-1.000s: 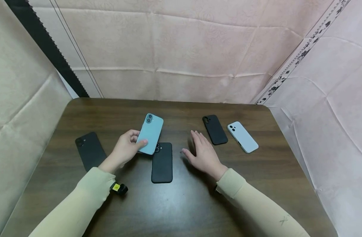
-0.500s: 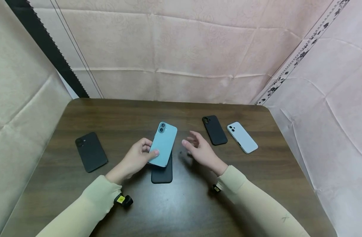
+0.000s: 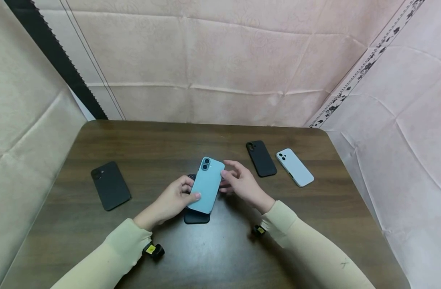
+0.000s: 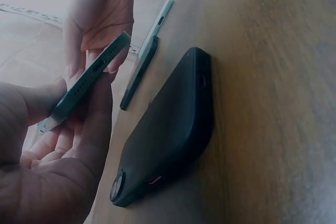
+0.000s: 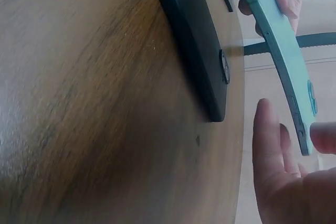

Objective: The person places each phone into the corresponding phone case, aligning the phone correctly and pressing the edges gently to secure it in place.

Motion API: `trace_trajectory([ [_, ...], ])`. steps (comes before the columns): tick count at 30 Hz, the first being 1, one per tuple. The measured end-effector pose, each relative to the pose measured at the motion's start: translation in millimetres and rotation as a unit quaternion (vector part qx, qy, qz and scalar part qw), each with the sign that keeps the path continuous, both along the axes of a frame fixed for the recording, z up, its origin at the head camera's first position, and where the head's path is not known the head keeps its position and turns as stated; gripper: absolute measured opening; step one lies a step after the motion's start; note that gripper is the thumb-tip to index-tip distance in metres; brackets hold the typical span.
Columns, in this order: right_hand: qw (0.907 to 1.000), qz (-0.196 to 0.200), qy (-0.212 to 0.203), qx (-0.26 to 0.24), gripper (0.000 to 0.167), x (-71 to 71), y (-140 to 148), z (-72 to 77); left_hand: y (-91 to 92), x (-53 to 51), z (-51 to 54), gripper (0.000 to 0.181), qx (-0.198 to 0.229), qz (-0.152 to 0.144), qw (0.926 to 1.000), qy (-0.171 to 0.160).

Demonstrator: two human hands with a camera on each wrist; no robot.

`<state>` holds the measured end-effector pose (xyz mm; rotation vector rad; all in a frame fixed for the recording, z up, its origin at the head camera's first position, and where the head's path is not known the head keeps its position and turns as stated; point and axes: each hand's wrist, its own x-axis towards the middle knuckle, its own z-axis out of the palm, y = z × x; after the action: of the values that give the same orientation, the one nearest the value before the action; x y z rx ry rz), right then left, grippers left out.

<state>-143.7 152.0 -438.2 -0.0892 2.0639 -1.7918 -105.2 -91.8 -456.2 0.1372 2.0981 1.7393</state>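
In the head view my left hand (image 3: 169,201) holds a light blue phone (image 3: 207,185) by its lower left edge, thumb on its back. The phone is raised above a black phone (image 3: 196,217), which lies on the table and is partly covered in that view. My right hand (image 3: 246,186) is beside the blue phone's upper right edge. In the right wrist view its thumb is at the camera end of the blue phone (image 5: 286,56), with the other fingers spread below; whether they touch it I cannot tell. The left wrist view shows the black phone (image 4: 163,124) flat under the raised one.
On the wooden table (image 3: 220,257), another black phone (image 3: 111,186) lies at the left. At the right are a smaller black phone or case (image 3: 261,159) and a white one (image 3: 295,167). Pale cloth (image 3: 234,60) hangs behind the table's back edge.
My left hand has carried the blue phone right and nearer to me, over the black phone. My right hand has gone from spread fingers to a bent pose by the phone's edge.
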Motion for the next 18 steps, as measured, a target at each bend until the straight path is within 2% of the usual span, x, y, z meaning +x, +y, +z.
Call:
trace_trajectory([
  [7, 0.9999, -0.007, -0.004, -0.011, 0.033, -1.2, -1.5, 2.4, 3.1, 0.6, -1.4, 0.031, 0.008, -0.016, 0.9998, -0.007],
  [14, 0.9999, -0.005, -0.008, -0.006, 0.03, -3.4, -0.4, 2.6, 6.0, 2.6, 0.0, 0.03, -0.015, -0.031, 0.999, -0.027],
  [18, 0.9999, -0.012, -0.008, -0.003, 0.029, -4.7, -0.8, 4.8, 6.7, 2.0, 1.0, 0.032, -0.012, -0.036, 0.9987, -0.034],
])
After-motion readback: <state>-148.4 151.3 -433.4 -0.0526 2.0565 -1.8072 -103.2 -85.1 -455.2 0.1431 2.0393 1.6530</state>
